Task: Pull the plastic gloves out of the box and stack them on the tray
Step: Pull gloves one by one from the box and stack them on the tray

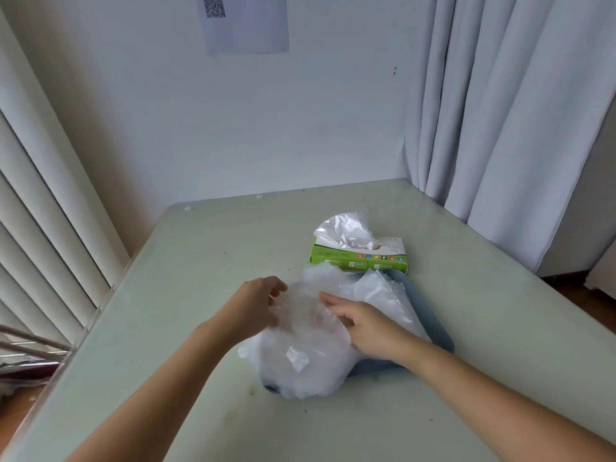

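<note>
Left hand (256,303) and right hand (363,325), two in all; one green box (360,260), one blue tray (423,308), one desk (200,261); plastic gloves (300,345) too layered to count.

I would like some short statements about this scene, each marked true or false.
1. The box is green. True.
2. The tray is empty. False: gloves are piled on it.
3. A glove sticks out of the box. True.
4. The box stands on the tray. False: it stands on the table, behind the tray.
5. The right hand rests on the box. False: it rests on the gloves.
</note>
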The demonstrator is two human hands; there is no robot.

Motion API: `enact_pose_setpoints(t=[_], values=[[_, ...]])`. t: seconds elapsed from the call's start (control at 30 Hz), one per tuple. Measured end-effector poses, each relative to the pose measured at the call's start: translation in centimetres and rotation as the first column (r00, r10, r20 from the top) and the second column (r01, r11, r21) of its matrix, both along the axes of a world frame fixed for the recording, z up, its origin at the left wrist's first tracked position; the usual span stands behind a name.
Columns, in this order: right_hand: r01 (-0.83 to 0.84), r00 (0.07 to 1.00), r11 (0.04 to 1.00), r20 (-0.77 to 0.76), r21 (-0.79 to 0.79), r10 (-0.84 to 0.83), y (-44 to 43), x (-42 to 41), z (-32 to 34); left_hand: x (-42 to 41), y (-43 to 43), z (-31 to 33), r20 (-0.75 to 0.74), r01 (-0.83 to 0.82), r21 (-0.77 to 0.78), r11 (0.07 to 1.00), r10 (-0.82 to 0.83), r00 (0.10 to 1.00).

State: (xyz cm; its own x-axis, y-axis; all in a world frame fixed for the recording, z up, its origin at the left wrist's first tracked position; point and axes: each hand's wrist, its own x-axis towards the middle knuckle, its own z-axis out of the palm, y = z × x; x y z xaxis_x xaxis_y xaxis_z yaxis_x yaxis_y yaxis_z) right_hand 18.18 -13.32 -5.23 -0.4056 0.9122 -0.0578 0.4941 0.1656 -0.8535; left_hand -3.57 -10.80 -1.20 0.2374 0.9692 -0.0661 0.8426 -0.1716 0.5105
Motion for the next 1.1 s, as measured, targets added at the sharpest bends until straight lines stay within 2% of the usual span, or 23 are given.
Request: enact_pose_setpoints(t=[0.07, 0.17, 0.27, 0.4, 0.47, 0.53, 0.63, 0.67, 0.73, 0.8, 0.9, 0.97, 1.1], values=[[-0.048, 0.979, 0.992, 0.202, 0.114, 0.024, -0.3, -0.6, 0.4, -0.3, 0.0, 0.1, -0.036, 0.041, 0.007, 0.999, -0.041, 0.999], [-0.195, 0.876, 0.954, 0.478, 0.229, 0.064, -0.5, -1.7, 0.3, -0.8, -0.1, 0.2, -0.074, 0.1, 0.023, 0.995, -0.099, 0.992], [-0.188, 0.795, 0.977, 0.599, 0.097, 0.093, -1.1, -2.9, 0.4, -0.9, -0.2, 0.8, -0.05, 0.098, 0.048, 0.994, -0.096, 0.994], [-0.159, 0.744, 0.986, 0.662, 0.05, 0.087, -1.1, -3.8, 0.4, 1.3, -1.2, 3.0, 0.181, -0.034, 0.36, 0.932, -0.034, 0.983], [-0.166, 0.733, 0.984, 0.676, 0.067, 0.078, -0.9, -3.8, -0.1, 4.0, -2.2, 4.2, 0.332, -0.053, 0.384, 0.922, -0.085, 0.939], [-0.162, 0.771, 0.98, 0.634, 0.112, 0.055, -1.1, -3.7, -0.3, 6.8, -2.8, 4.2, 0.435, 0.001, 0.288, 0.958, -0.132, 0.891], [-0.098, 0.857, 0.992, 0.514, 0.084, 0.041, -1.4, -3.7, 0.1, 9.2, -2.6, 2.6, 0.53, 0.063, 0.02, 0.998, -0.064, 0.845], [-0.082, 0.848, 0.994, 0.528, 0.068, 0.034, -1.4, -3.7, 0.2, 9.4, -2.4, 1.9, 0.588, 0.071, -0.077, 0.994, -0.013, 0.808], [-0.17, 0.76, 0.977, 0.648, 0.126, 0.049, -1.3, -4.0, 0.3, 9.1, -2.0, 0.5, 0.656, 0.046, -0.214, 0.976, 0.109, 0.746], [-0.286, 0.728, 0.937, 0.681, 0.202, 0.075, -1.1, -4.2, 0.0, 8.3, -1.3, -0.8, 0.663, 0.0, -0.221, 0.975, 0.15, 0.734], [-0.247, 0.741, 0.934, 0.671, 0.258, 0.01, -0.7, -4.0, -0.6, 6.7, -0.4, -2.3, 0.574, -0.023, -0.135, 0.991, 0.097, 0.813], [-0.151, 0.774, 0.963, 0.633, 0.223, -0.026, -0.8, -3.5, -0.8, 5.8, -0.5, -3.0, 0.485, 0.009, -0.075, 0.997, 0.029, 0.874], [-0.062, 0.773, 0.996, 0.635, 0.068, 0.005, -1.1, -1.6, -0.2, 5.4, -0.1, -4.0, 0.464, 0.03, -0.021, 0.999, -0.017, 0.886]])
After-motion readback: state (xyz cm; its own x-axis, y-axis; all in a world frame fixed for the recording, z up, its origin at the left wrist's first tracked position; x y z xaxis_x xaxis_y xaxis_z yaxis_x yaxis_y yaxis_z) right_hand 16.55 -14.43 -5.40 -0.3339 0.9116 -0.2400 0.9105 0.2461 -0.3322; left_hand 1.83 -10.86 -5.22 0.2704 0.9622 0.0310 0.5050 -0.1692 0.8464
